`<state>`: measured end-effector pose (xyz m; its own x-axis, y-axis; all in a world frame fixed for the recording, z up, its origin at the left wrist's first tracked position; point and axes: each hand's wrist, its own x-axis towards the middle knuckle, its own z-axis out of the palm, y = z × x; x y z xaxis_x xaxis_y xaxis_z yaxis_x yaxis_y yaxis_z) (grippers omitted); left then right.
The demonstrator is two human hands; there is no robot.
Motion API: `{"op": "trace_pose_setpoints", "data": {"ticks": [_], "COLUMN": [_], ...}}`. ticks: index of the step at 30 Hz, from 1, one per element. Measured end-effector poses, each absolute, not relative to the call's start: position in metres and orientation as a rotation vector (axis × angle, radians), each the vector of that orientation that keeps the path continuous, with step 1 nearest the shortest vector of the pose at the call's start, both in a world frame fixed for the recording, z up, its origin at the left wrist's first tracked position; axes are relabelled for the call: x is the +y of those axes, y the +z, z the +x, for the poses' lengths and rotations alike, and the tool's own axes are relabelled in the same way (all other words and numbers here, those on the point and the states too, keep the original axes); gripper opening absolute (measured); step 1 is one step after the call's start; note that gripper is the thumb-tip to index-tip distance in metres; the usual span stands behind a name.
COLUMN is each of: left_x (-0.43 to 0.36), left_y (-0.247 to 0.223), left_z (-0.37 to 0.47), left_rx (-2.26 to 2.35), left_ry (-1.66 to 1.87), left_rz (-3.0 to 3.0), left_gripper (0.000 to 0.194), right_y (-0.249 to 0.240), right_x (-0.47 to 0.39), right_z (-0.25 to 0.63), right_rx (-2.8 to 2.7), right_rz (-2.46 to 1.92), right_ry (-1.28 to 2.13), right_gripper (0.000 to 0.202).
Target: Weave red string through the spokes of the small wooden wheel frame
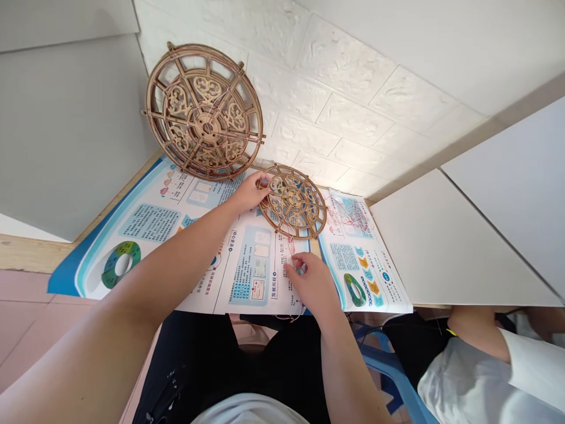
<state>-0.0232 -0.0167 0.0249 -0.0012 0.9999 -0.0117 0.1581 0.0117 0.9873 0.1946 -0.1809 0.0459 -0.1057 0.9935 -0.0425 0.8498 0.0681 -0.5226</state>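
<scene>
My left hand [251,193] is closed on the left rim of a small round wooden openwork frame [293,199], with spokes and scroll cut-outs, tilted up over the printed sheets. My right hand [314,284] is below the frame's lower edge, thumb and fingers pinched together on a thin reddish wire [291,246]. The wire runs up from the fingers to the frame, and loose strands trail down to the table's front edge. A larger round wooden frame [205,112] of the same pattern, with reddish strands wound along it, leans against the wall.
Printed sheets [145,221] cover the table. A tangle of red wire [355,218] lies on the right-hand sheet. White panels [459,235] stand on both sides, before a brick-patterned wall [335,112]. At lower right are another person's arm [479,333] and a blue plastic chair [388,365].
</scene>
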Motion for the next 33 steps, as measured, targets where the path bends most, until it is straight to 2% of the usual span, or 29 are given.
{"op": "trace_pose_setpoints", "data": {"ticks": [10, 18, 26, 33], "left_x": [-0.011, -0.015, -0.016, -0.017], "left_y": [0.016, 0.022, 0.027, 0.032], "left_z": [-0.025, -0.024, -0.023, -0.022], "left_rx": [1.268, 1.283, 1.270, 1.375], "left_ry": [1.162, 1.143, 1.139, 1.098], "left_rz": [1.324, 1.273, 1.232, 1.264], "left_gripper": [0.018, 0.017, 0.020, 0.021], "right_y": [0.047, 0.051, 0.043, 0.037], "right_x": [-0.160, -0.087, -0.050, -0.050], "right_z": [0.212, 0.252, 0.245, 0.262], "right_rx": [-1.847, -1.858, -1.916, -1.576], "right_rz": [-1.595, -1.539, -1.366, -1.132], "right_ry": [0.626, 0.695, 1.205, 1.525], "right_gripper": [0.024, 0.032, 0.031, 0.030]}}
